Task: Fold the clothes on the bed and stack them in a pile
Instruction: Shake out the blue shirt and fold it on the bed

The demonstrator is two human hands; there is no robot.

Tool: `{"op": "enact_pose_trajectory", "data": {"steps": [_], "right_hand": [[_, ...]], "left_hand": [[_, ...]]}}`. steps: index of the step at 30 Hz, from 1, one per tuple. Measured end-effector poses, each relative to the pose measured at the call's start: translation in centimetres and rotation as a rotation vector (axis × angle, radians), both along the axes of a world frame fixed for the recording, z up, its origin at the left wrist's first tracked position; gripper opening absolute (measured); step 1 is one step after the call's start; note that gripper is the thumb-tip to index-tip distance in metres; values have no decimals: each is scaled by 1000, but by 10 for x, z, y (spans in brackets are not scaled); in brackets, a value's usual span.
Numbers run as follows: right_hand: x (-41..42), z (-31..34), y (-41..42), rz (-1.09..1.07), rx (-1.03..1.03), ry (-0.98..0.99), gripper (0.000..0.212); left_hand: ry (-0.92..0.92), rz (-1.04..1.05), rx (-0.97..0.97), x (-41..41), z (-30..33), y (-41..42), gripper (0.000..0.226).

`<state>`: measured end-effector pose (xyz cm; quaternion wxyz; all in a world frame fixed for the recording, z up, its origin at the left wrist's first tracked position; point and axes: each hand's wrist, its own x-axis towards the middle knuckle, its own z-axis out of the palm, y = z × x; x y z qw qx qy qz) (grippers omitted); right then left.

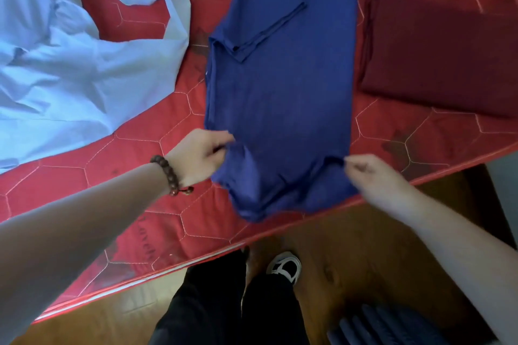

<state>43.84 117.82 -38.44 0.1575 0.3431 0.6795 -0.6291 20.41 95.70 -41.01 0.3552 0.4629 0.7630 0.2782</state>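
While the blue shirt (280,98) lies narrow on the bed (420,131), the left hand (200,157) and right hand (370,173) each pinch a near corner. It looks light and limp, so those 6 o'clock corners seem the sensible grip.

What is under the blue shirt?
The blue shirt lies on the red mattress, which shows all around it. Both hands pinch its near end. Whatever lies right beneath the cloth is covered.

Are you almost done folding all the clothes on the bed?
Not yet. The dark red garment already lies folded flat on the red mattress. The blue T-shirt is in hand: its sides are folded in, and the left hand and right hand pinch its near edge. The light blue shirt is still crumpled, and nothing is stacked.
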Motion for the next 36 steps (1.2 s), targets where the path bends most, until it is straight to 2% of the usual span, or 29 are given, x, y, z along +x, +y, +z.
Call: {"op": "enact_pose_trajectory", "data": {"steps": [1,3,5,7,9,12,16,19,22,24,29,32,36], "right_hand": [[-13,-1,11,-180,-98,-18,47],[-39,-6,28,-454,-231,-64,42],[-57,-18,35,-546,-267,-157,37],[-60,-35,33,-507,-216,-242,34],[-56,-50,26,-462,-91,-227,20],[-44,-57,15,-421,42,-173,9],[-13,-52,-9,-386,94,-216,10],[0,-46,-24,-398,76,-235,8],[-8,-44,-27,-503,32,-187,9],[-22,-43,-25,-560,7,-168,8],[-56,-26,-3,-623,31,-109,12],[-75,-5,17,-655,51,-46,13],[-110,20,48,-690,74,56,13]], "left_hand": [[-154,170,-19,-8,2,8,29],[-364,419,-52,-25,-3,19,23],[-404,504,-178,-37,-15,22,15],[-399,516,-284,-40,-27,17,8],[-358,522,-275,-36,-35,10,25],[-269,567,-215,-21,-38,0,11],[-340,667,-291,4,-37,-26,26],[-469,674,-337,18,-34,-44,18],[-615,827,-242,20,-29,-44,12],[-624,896,-173,14,-24,-37,12],[-561,888,-60,-10,0,-15,23],[-631,931,38,-39,21,1,34],[-636,944,123,-86,44,28,20]]}}
